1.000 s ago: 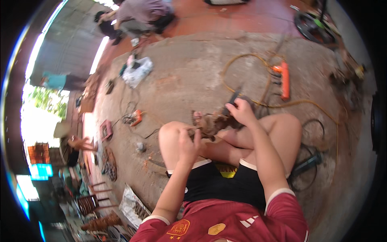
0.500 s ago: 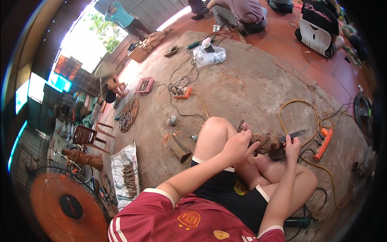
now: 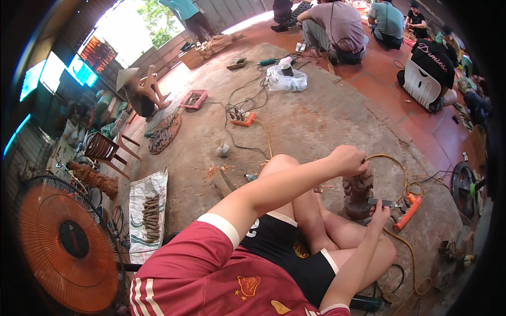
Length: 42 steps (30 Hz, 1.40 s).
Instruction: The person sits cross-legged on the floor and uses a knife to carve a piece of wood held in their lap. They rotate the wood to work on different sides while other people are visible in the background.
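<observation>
A dark brown wood carving (image 3: pixel 357 194) stands upright beside my crossed legs. My left hand (image 3: pixel 348 160) is closed around its top, and the fingers are partly hidden behind the fist. In my right hand (image 3: pixel 379 216), by the carving's lower right side, is a knife (image 3: pixel 389 203) with a grey blade lying roughly level. Part of the blade lies close against the wood; I cannot tell whether it touches.
An orange power strip (image 3: pixel 408 212) with a yellow cord lies to the right. Further off are another orange strip (image 3: pixel 243 119), a pink basket (image 3: pixel 194 100) and a plastic bag (image 3: pixel 287 78). At left are a large fan (image 3: pixel 47 242) and a white sack (image 3: pixel 141 195) bearing wooden pieces. Several people sit beyond.
The carving has gone from lying sideways over my legs to standing upright. My left hand has moved right and up to its top. The knife has come lower, beside the carving's base.
</observation>
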Tool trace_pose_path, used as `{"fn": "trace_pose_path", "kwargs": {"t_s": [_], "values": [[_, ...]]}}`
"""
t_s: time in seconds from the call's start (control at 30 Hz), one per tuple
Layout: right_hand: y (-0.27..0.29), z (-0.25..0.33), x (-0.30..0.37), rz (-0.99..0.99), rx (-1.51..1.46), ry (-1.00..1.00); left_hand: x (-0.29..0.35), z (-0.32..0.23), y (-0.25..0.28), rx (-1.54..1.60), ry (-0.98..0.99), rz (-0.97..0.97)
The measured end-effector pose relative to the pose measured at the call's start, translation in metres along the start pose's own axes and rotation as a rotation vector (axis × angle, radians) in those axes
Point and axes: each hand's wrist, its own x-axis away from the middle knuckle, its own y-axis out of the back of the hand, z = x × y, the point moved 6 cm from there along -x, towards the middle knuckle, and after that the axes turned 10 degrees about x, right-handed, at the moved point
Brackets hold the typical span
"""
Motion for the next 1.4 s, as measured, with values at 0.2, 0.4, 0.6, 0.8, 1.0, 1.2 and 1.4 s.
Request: {"fn": "trace_pose_path", "kwargs": {"t_s": [0.2,0.4,0.6,0.8,1.0,1.2,1.4], "values": [[-0.003,0.001,0.013,0.005,-0.067,0.018,-0.006,-0.038,-0.015,-0.160,-0.338,0.294],[-0.007,0.014,0.003,0.015,-0.061,0.005,0.020,-0.025,0.012,-0.087,-0.135,0.096],[-0.036,0.010,0.022,0.095,-0.080,0.015,0.075,0.001,0.011,0.106,-0.033,-0.055],[-0.060,0.029,0.049,0.199,-0.193,0.002,0.145,0.002,0.007,0.096,0.049,-0.209],[-0.083,0.030,0.062,0.365,-0.182,-0.033,0.165,0.019,0.007,0.148,0.053,-0.334],[-0.115,0.018,0.059,0.423,-0.127,-0.043,0.160,0.016,0.010,0.147,0.010,-0.357],[-0.109,0.001,0.023,0.288,-0.014,0.008,0.150,0.011,0.006,0.161,-0.005,-0.348]]}}
